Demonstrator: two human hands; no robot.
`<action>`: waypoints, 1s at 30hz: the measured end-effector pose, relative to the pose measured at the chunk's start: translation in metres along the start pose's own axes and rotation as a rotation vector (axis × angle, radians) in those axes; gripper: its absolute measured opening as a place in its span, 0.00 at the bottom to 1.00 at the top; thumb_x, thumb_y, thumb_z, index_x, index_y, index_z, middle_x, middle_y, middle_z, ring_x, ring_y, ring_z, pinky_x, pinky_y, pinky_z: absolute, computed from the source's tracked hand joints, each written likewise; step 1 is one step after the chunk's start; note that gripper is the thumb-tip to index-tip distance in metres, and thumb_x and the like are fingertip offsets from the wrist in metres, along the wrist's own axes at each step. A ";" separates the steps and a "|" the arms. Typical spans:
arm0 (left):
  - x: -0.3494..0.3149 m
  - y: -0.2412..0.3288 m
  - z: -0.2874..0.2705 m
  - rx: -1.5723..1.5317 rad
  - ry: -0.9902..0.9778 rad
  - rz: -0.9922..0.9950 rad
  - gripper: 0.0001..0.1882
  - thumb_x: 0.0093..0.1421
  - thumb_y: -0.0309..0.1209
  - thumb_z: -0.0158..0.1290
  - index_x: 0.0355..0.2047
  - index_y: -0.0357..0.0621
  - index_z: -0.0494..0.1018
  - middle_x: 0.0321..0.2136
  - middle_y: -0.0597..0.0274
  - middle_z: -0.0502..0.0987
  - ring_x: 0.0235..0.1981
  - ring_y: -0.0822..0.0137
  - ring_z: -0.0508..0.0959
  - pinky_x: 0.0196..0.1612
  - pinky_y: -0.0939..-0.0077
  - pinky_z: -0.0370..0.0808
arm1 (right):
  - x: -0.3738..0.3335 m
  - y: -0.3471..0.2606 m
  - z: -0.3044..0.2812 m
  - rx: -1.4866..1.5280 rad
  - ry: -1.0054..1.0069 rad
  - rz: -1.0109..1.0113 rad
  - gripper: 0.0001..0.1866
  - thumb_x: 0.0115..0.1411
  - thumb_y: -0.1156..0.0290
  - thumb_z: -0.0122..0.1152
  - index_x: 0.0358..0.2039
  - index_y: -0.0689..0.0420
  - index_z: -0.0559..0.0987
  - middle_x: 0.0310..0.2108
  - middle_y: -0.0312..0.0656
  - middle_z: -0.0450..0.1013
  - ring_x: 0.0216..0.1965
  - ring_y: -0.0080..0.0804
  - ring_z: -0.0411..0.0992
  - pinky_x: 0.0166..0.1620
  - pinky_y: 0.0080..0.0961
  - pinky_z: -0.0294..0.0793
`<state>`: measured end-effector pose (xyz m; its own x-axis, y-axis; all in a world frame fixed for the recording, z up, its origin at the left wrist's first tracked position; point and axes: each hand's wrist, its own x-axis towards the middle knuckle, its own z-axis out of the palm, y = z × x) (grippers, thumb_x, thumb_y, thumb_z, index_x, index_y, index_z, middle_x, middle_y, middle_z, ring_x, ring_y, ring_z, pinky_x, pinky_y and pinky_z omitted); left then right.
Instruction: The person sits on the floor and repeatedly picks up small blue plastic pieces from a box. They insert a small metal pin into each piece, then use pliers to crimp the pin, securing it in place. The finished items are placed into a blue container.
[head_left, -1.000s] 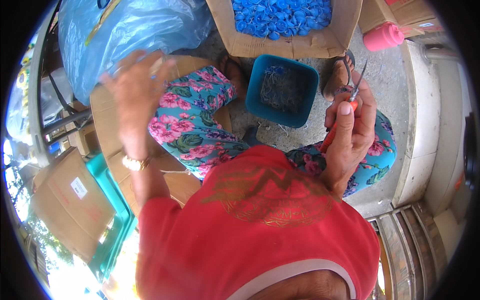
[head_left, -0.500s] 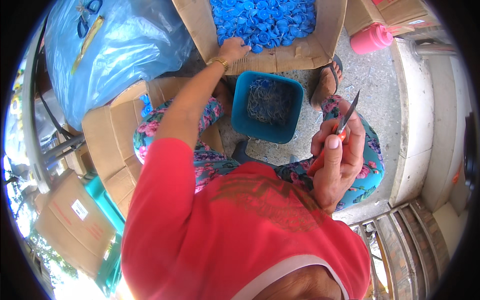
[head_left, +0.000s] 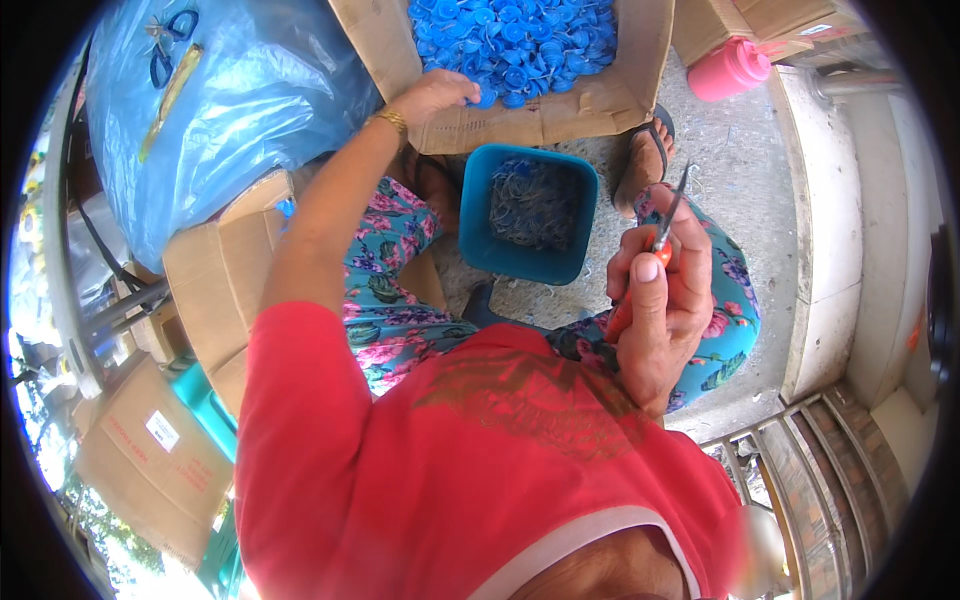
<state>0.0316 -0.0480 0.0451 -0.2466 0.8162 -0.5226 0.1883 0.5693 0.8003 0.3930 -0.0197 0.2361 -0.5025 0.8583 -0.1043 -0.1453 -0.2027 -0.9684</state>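
My left hand (head_left: 435,95) reaches over the near left edge of an open cardboard box (head_left: 545,128). Its fingertips are closed on a round blue plastic cap (head_left: 485,97) beside the heap of similar blue caps (head_left: 515,50) in the box. In my right hand (head_left: 665,310), held above my right knee, is a small knife (head_left: 671,215) with a red handle; its pointed blade sticks up past the fingers. Between my feet stands a teal bin (head_left: 473,240) with thin whitish, stringy plastic scraps (head_left: 532,205) and some blue bits inside.
At the left lies a big blue plastic bag (head_left: 240,90), with blue-handled scissors (head_left: 162,60) and a yellowish strip (head_left: 172,100) on it. A pink jug (head_left: 728,70) stands back right. Cardboard flaps (head_left: 215,275) are beside my left leg. A low ledge (head_left: 825,240) runs along the right.
My left hand has drawn back slightly to the left at the box edge, fingers pinched on a cap. The right hand keeps the knife upright. The whole view has shifted a little.
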 end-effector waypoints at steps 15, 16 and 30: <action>-0.148 0.163 0.041 -0.992 -0.378 0.131 0.15 0.62 0.37 0.46 0.34 0.36 0.73 0.36 0.57 0.70 0.34 0.66 0.71 0.51 0.46 0.69 | -0.005 0.004 0.005 -0.049 -0.339 0.072 0.21 0.64 0.64 0.46 0.54 0.60 0.65 0.22 0.32 0.62 0.20 0.15 0.58 0.23 0.12 0.56; -0.155 0.168 0.045 -0.920 -0.378 0.170 0.15 0.62 0.37 0.46 0.37 0.35 0.72 0.37 0.56 0.70 0.34 0.67 0.71 0.51 0.48 0.70 | -0.005 0.003 0.006 0.008 -0.363 0.094 0.21 0.64 0.63 0.46 0.54 0.61 0.65 0.21 0.31 0.62 0.20 0.15 0.58 0.23 0.12 0.55; -0.202 0.199 0.059 -0.325 -0.526 0.400 0.33 0.54 0.45 0.54 0.53 0.33 0.65 0.47 0.52 0.71 0.29 0.69 0.75 0.37 0.76 0.75 | -0.009 0.004 0.011 0.356 -0.601 0.269 0.25 0.64 0.63 0.45 0.61 0.49 0.59 0.21 0.39 0.60 0.17 0.21 0.57 0.20 0.14 0.59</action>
<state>0.1754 -0.0938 0.2923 0.2861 0.9414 -0.1788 -0.1434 0.2265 0.9634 0.3880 -0.0335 0.2354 -0.9238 0.3729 -0.0868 -0.1675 -0.5975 -0.7842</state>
